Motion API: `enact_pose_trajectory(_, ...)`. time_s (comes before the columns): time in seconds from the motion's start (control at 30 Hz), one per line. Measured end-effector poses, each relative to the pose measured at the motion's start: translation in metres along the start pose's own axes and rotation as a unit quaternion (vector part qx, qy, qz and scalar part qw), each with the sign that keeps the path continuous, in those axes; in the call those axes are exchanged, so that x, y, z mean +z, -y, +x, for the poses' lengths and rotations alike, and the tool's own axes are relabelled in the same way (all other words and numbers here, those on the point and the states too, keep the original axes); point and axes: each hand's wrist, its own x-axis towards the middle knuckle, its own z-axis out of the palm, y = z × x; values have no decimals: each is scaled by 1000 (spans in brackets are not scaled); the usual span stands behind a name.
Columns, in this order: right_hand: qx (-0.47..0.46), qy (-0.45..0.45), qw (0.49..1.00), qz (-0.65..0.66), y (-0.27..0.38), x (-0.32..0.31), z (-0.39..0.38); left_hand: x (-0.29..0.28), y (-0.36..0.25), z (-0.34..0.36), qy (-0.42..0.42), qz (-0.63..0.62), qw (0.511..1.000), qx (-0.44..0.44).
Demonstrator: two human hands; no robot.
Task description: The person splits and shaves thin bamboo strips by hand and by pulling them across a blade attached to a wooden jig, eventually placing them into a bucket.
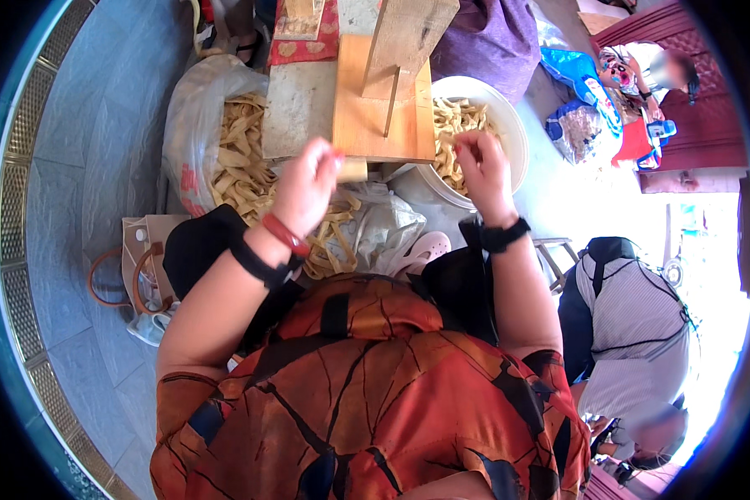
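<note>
My left hand [307, 185] is closed in a slightly blurred pinch at the near edge of a wooden board [348, 108]. A short pale-yellow strip [352, 171] juts from its fingertips. An upright plank [404, 42] and a thin stick [392, 102] stand on the board. On the right, my right hand [487, 171] hovers over the near side of a white bucket [517, 137] holding many pale strips [452, 121]. Its fingers are curled together, and anything between them is too small to make out.
A clear plastic bag [196, 117] full of similar strips stands left of the bench [296, 112]. Loose strips [332, 242] and crumpled plastic [387, 218] lie by my legs. A handbag [146, 258] is at left. Two people [642, 308] sit at right, near plastic bags [575, 133].
</note>
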Motion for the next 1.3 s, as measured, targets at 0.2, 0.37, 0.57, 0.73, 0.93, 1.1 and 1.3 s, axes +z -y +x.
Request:
enact_pose_trajectory(0.2, 181, 140, 920, 320, 16, 1, -76, 43, 50, -27, 69, -247, 908, -332)
enact_pose_trajectory(0.37, 193, 253, 932, 175, 16, 7, -111, 70, 95, 12, 16, -432, 855, -287)
enact_pose_trajectory(0.57, -5, 133, 988, 74, 18, 8, -95, 78, 34, -5, 299, -216, 916, -157)
enact_pose_trajectory(0.73, -135, 124, 981, 68, 31, 14, -86, 69, -14, -22, 376, -94, 922, -9)
enact_pose_trajectory(0.93, -66, 121, 990, -39, 53, 14, -80, 66, -15, -30, 270, 181, 928, 183)
enact_pose_trajectory(1.1, -26, 260, 963, 71, 36, 12, -82, 56, -23, -31, 293, 176, 913, 221)
enact_pose_trajectory(1.3, 204, 343, 879, 260, 27, -15, -65, 68, 0, -28, 424, -335, 832, -129)
